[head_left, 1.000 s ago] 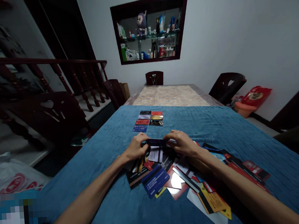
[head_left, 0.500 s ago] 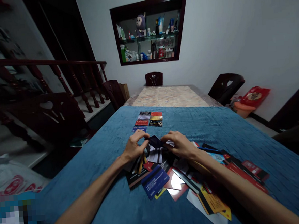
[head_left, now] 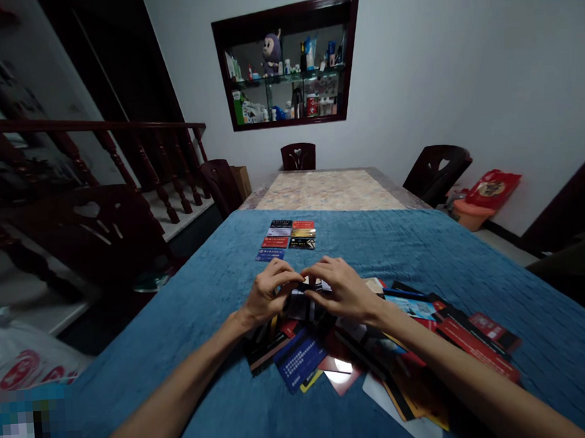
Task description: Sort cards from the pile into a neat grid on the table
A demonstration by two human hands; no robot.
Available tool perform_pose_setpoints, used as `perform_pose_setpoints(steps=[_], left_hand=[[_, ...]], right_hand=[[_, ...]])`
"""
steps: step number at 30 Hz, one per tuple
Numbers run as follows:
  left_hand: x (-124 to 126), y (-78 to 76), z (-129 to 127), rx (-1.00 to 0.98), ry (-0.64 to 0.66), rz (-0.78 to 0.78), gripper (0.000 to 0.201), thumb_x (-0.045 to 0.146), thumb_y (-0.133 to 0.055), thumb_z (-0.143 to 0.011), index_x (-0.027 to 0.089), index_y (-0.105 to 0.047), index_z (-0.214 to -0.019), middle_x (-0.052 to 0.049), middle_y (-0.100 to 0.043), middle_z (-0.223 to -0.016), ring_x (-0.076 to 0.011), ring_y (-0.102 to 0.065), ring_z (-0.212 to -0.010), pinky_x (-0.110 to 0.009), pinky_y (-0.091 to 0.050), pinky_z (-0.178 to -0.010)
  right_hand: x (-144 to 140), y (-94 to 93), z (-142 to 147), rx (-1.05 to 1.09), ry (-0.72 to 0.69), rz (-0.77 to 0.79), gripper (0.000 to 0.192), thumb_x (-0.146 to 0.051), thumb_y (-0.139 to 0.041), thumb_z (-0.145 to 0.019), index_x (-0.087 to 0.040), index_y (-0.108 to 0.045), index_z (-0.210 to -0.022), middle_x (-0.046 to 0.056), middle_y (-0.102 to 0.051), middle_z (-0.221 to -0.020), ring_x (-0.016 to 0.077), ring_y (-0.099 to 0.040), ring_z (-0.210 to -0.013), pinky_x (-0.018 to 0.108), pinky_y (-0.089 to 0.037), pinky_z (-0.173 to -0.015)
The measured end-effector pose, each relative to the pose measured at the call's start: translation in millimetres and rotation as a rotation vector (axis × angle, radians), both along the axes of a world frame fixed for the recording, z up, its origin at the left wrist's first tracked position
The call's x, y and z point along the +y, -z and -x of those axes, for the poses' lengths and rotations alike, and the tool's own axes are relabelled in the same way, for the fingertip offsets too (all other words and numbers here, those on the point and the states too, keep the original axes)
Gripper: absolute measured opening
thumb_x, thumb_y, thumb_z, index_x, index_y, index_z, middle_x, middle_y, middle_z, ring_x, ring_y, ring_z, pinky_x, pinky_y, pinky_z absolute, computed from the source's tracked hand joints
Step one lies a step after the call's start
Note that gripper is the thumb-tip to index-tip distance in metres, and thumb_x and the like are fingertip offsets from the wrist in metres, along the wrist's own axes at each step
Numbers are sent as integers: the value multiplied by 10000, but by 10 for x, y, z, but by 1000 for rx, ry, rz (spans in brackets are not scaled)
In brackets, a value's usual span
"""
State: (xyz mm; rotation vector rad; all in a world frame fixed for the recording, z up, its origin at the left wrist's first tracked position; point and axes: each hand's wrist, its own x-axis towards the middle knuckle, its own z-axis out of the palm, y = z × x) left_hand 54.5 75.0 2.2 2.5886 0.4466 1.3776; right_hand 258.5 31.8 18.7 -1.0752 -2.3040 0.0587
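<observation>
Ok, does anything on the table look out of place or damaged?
Nothing looks spilled or visibly damaged. The untidy spot is the card pile under and around the left hand and right hand: cards overlap at odd angles, while the laid-out cards farther up the cloth sit in two neat columns.

Print on Cards and Bags, Mostly Too Small to Read

The large blue card (head_left: 301, 358) in the near pile carries several lines of white lettering, illegible here. Pale characters on the laid-out red card (head_left: 275, 243) and small blue card (head_left: 269, 254) are equally unreadable. A red round emblem marks the white plastic bag (head_left: 46, 356); the red bag (head_left: 493, 188) bears a blurred printed badge.
</observation>
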Motion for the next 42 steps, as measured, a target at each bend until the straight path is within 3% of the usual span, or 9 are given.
perform_pose_setpoints(steps=[7,14,19,24,33,38,42], left_hand=[[-54,3,-26,-5,-21,44,202,64,-552,-850,172,-607,-1011,-42,-662,-884,-174,-595,-859,-310,-507,-780],[35,144,10,80,-98,175,354,14,-525,-748,171,-590,-1059,-46,-655,-953,-188,-605,-932,-320,-519,-855],[111,206,56,112,-157,235,284,50,-543,-754,165,-628,-1000,-48,-650,-928,-188,-621,-911,-320,-528,-848],[129,188,75,87,-192,254,191,103,-567,-799,159,-639,-967,-43,-643,-891,-182,-632,-883,-326,-528,-846],[179,208,93,109,-202,262,360,57,-598,-775,175,-639,-1112,-40,-676,-950,-170,-630,-860,-323,-529,-843],[184,219,92,87,-206,262,357,31,-597,-770,180,-659,-1088,-29,-679,-916,-163,-635,-845,-308,-526,-830],[197,220,102,73,-237,257,365,23,-608,-763,185,-661,-1085,-27,-695,-933,-161,-641,-841,-313,-525,-833]], right_hand=[[24,39,13,-100,52,-54,184,-147,-569,-869,-183,-650,-1030,65,-682,-893,209,-537,-870,326,-314,-723],[38,33,-30,-16,68,-138,140,-136,-538,-870,-191,-630,-960,58,-672,-863,204,-535,-840,328,-321,-747],[38,36,-32,37,122,-140,124,-147,-524,-835,-191,-596,-925,62,-670,-860,211,-549,-824,331,-348,-767],[59,60,-35,-9,198,-57,264,-136,-516,-806,-194,-589,-1053,69,-679,-923,220,-569,-856,326,-365,-774],[110,162,-33,-186,276,63,344,-134,-540,-871,-226,-566,-1200,75,-704,-1053,242,-586,-963,346,-350,-793],[108,195,-21,-230,309,75,436,-153,-591,-853,-213,-510,-1278,94,-674,-1125,259,-575,-1018,351,-355,-806],[114,249,1,-283,350,-24,482,-208,-639,-836,-185,-485,-1291,128,-633,-1151,276,-555,-1032,364,-356,-818]])
